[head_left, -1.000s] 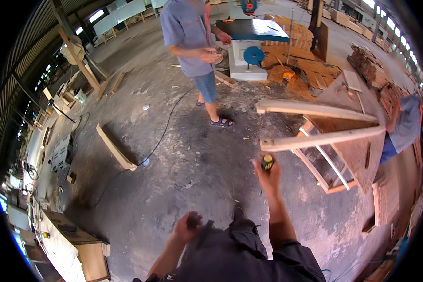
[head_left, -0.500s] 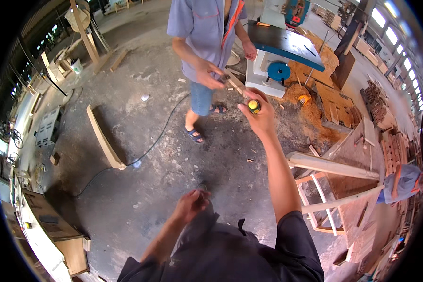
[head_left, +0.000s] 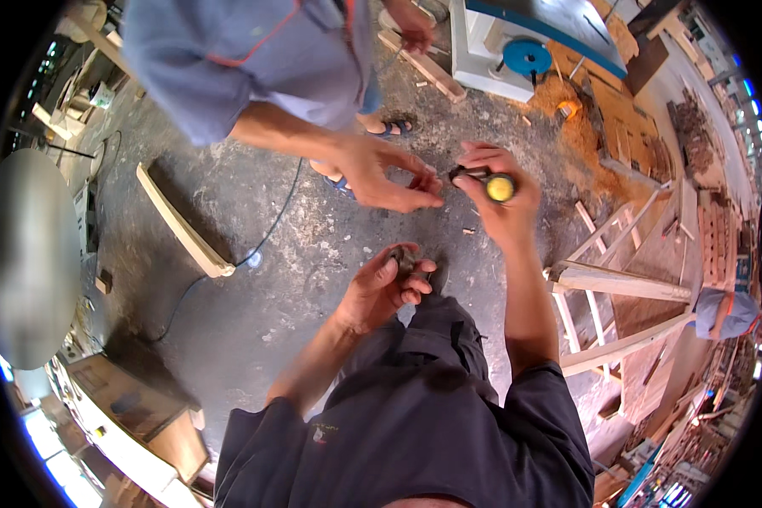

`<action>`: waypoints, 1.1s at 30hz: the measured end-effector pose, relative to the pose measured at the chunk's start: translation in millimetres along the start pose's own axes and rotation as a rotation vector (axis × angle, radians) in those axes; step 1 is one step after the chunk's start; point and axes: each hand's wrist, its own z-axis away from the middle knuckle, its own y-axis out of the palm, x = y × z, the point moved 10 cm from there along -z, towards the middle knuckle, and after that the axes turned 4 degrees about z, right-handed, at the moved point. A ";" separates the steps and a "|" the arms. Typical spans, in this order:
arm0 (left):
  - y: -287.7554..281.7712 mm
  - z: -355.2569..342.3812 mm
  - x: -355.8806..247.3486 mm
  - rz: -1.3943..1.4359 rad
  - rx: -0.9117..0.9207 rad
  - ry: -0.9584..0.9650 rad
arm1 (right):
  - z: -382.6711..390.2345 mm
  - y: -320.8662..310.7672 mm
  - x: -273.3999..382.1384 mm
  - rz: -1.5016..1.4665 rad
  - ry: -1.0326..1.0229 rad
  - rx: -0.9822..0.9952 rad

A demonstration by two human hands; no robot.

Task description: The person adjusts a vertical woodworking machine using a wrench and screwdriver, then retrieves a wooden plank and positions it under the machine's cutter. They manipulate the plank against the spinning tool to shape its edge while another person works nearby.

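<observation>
My right hand is closed around a black tool with a round yellow end; its exact kind is hard to tell. A short dark part of it sticks out past the fingertips toward a co-worker's hand. That hand is a small gap away, fingers curled, with nothing plainly visible in it. Lower down, in front of my legs, my left hand is turned palm up. Its fingers curl around a small dark grey rounded object, partly hidden by the thumb and fingers.
The co-worker, in a grey-blue shirt, stands close in front. Behind is a machine with a blue handwheel and sawdust around it. A curved timber and a cable lie on the floor. Wooden frame legs jut in from the right.
My view has tilted down and the co-worker is nearer. My right hand has drawn back slightly from the co-worker's hand. My left hand has risen and turned, showing the dark object.
</observation>
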 end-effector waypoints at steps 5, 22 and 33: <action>-0.2 -96.3 -1.4 0.100 -0.016 -0.045 | 10.4 -71.7 -68.5 -0.325 0.522 -0.094; 113.7 -443.2 -11.7 -0.918 0.073 0.090 | -22.5 -242.1 -299.0 -0.637 1.058 -0.428; 88.5 -649.1 6.7 -0.550 -0.021 -0.344 | -215.3 -309.1 -394.0 0.003 0.951 -0.055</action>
